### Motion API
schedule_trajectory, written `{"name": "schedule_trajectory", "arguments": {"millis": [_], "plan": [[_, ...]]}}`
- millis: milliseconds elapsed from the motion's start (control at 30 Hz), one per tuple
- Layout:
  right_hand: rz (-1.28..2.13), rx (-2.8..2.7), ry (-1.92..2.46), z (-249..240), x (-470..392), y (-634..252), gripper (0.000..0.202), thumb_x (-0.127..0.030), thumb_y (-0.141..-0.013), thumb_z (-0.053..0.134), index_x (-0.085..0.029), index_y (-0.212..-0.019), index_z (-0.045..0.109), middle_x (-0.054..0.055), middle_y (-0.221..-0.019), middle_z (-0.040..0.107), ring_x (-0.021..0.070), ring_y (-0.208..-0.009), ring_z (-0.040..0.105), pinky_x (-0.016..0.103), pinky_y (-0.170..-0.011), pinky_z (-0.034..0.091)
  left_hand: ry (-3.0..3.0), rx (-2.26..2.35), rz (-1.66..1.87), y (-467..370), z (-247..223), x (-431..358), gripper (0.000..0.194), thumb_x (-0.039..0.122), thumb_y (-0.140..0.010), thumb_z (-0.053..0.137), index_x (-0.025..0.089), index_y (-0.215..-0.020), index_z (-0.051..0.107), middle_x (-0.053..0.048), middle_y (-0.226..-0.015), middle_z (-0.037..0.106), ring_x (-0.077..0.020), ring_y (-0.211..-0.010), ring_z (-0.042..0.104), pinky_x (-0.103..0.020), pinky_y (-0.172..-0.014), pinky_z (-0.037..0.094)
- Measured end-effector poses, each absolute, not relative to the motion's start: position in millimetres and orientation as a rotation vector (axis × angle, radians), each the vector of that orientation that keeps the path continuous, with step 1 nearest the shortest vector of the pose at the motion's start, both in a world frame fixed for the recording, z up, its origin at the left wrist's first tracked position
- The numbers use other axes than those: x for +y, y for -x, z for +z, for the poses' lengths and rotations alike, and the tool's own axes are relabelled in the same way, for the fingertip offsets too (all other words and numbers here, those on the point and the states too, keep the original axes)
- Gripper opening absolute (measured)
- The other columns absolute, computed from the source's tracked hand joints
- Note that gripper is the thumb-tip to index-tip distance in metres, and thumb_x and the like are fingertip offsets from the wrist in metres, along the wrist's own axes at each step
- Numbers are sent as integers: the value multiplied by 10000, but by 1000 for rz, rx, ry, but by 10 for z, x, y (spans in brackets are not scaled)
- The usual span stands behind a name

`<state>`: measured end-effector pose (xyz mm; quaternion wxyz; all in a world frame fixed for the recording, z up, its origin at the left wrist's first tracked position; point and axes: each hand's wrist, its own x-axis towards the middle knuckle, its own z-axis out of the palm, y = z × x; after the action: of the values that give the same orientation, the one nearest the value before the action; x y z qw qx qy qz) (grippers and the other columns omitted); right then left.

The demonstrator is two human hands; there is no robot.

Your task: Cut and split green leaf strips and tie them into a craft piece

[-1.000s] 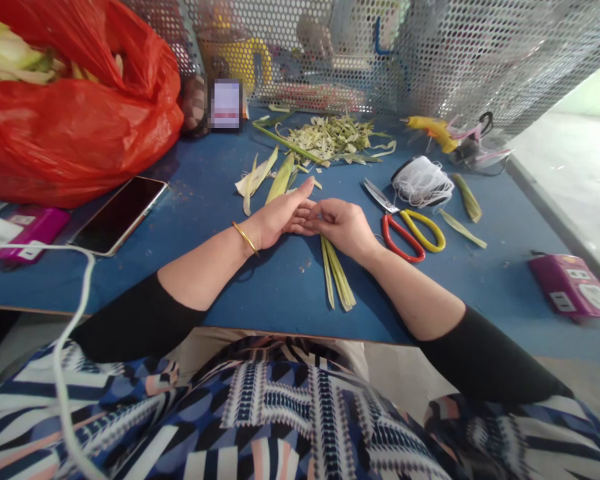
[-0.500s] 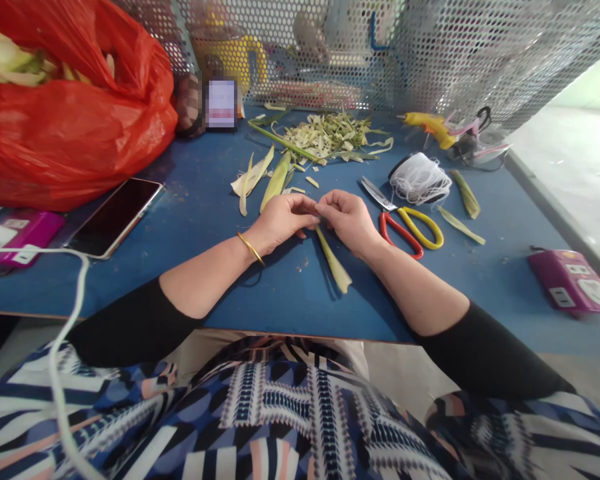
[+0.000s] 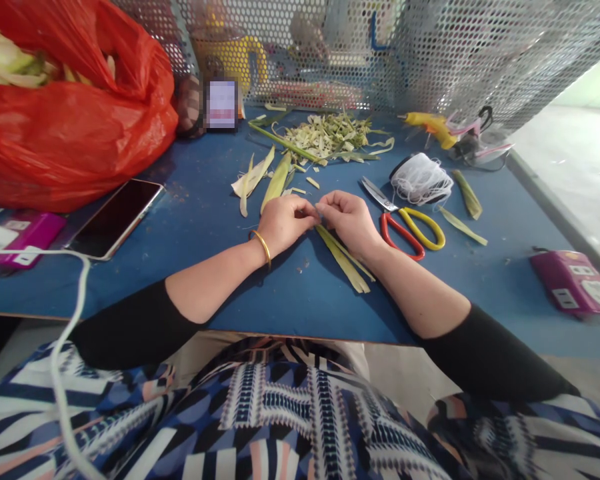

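Observation:
My left hand (image 3: pixel 286 223) and my right hand (image 3: pixel 347 217) meet fingertip to fingertip over the blue table, both closed in a pinch. Between them they grip the upper end of a pale green corn husk (image 3: pixel 345 262), whose split strips hang down toward the table's front edge. The pinched end is hidden by my fingers. Scissors (image 3: pixel 397 220) with one red and one yellow handle lie beside my right hand. Behind them sits a bundle of white string (image 3: pixel 420 179). More husk pieces (image 3: pixel 277 181) lie just beyond my left hand.
A heap of husk scraps (image 3: pixel 333 137) lies at the back before a perforated metal panel (image 3: pixel 300 60). On the left are a red plastic bag (image 3: pixel 80 133) of husks and a phone (image 3: pixel 117 219). A yellow glue gun (image 3: pixel 433 128) and a purple box (image 3: pixel 577 280) are to the right.
The husk's hanging end has spread from one narrow piece into separate strips and swung slightly right. My left wrist has turned a little; both hands stay close together.

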<state>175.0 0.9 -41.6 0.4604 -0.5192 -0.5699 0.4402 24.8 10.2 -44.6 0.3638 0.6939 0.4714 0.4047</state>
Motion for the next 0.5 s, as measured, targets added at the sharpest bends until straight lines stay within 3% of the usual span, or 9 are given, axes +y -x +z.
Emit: {"name": "schedule_trajectory", "arguments": {"millis": [167,333,500], "plan": [[1143,-1387,1316,-326,21,-1815,47,-202,-827,575,-174,-803,604,-69,-554,504,82,-496,437,233,-523,344,-1490,1189,925,-263,-412,114,160,27,-734,690,159,-644,681,9,-563,652,-104,-550,630,-225,-590,536],[822,-1771,1617,-208,25,-1949,131,-133,-768,640,-143,-882,703,-65,-548,512,103,-527,460,265,-561,337,-1365,1207,897,-261,-365,120,135,54,-735,740,136,-654,670,8,-551,646,-98,-546,637,-224,-612,553],[761,-1924,1606,-215,30,-1990,149,-144,-733,694,-149,-857,776,-13,-672,644,120,-613,535,270,-607,382,-1272,1177,900,-235,-342,134,119,89,-744,758,118,-677,664,5,-561,650,-94,-559,642,-222,-626,558]]}}
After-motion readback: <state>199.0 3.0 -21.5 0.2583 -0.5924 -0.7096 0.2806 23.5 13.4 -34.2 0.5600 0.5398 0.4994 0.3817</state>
